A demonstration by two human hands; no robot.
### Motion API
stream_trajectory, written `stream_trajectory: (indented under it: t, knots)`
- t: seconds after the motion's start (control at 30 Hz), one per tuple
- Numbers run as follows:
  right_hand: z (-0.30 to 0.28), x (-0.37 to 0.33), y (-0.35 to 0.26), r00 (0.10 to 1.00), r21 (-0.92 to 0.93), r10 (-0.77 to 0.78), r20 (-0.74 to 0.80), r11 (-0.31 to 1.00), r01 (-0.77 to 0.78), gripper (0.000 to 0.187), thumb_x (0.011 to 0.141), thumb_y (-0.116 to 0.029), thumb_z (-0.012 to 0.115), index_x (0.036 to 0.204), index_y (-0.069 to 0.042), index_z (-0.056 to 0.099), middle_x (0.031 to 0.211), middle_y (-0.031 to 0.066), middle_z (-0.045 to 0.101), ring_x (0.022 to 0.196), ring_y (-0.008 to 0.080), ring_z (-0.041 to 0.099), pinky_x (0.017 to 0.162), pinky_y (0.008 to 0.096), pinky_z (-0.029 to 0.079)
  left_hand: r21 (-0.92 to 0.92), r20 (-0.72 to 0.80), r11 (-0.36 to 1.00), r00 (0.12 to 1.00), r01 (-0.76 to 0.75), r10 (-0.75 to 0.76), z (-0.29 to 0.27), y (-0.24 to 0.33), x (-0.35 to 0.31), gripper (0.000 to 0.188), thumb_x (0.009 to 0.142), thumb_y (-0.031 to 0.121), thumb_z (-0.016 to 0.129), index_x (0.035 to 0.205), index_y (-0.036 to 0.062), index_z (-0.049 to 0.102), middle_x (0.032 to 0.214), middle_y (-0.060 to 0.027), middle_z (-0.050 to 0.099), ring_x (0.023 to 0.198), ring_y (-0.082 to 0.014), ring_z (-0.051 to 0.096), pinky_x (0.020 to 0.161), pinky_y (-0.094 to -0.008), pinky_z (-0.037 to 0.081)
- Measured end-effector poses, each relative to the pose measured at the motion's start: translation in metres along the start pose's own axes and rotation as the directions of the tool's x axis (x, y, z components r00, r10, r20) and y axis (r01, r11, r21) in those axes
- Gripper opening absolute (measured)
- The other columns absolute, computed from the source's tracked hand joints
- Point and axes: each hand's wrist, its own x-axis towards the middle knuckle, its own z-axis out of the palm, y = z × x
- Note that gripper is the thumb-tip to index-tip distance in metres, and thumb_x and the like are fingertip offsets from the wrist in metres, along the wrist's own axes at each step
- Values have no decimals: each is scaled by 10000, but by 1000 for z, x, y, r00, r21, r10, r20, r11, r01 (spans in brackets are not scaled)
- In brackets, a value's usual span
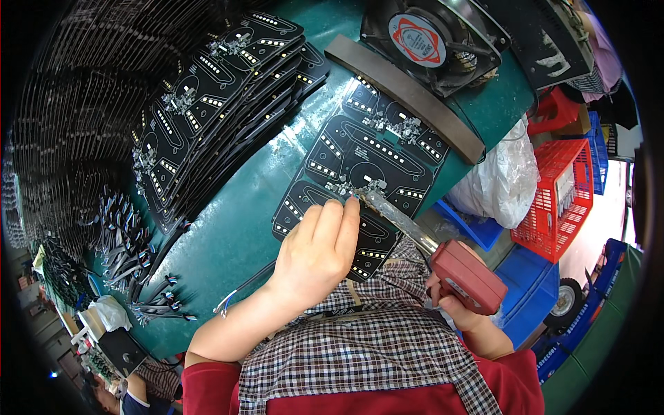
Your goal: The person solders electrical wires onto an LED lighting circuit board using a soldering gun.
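Observation:
My left hand [315, 242] is closed in a pinch over a black circuit board panel [339, 153] dotted with small light LEDs. A thin black cable [250, 280] runs in under this hand, its stripped, coloured wire ends lying loose beside my forearm; the pinched end is hidden by my fingers. In my right hand [453, 304] is a soldering iron [470, 278] with a red, gun-shaped handle. Its metal shaft slants up-left, and the tip meets the metal parts on the board close to my left fingertips.
Stacked boards [228, 104] rise at the left on the green table [232, 228], with bundles of cut cables [124, 242] nearby. A dark bar [408, 97] lies behind the panel, before a fan [432, 45]. Right of the table are a red crate [557, 200] and blue bins [522, 297].

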Motion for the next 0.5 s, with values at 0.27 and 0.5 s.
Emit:
stream_trajectory:
  t: [0.27, 0.5]
  knots:
    - [-11, -9, 3, 997, -140, -15, 70, 990, 25, 745, 758, -146, 725, 1331, 111, 324, 864, 100, 666, 617, 109, 578, 642, 254, 483, 55, 0, 998, 1000, -10, 10, 0, 2, 1, 356, 665, 43, 587, 1003, -67, 604, 759, -46, 447, 658, -138, 491, 483, -212, 454]
    - [-6, -5, -2, 996, -99, -89, 28, 991, 91, 731, 768, -164, 721, 1324, 111, 335, 882, 114, 669, 664, 130, 606, 704, 278, 490, 124, 25, 992, 1000, 5, -8, -4, 4, 3, 347, 659, 56, 589, 994, -33, 613, 768, -31, 456, 663, -128, 492, 481, -200, 437]
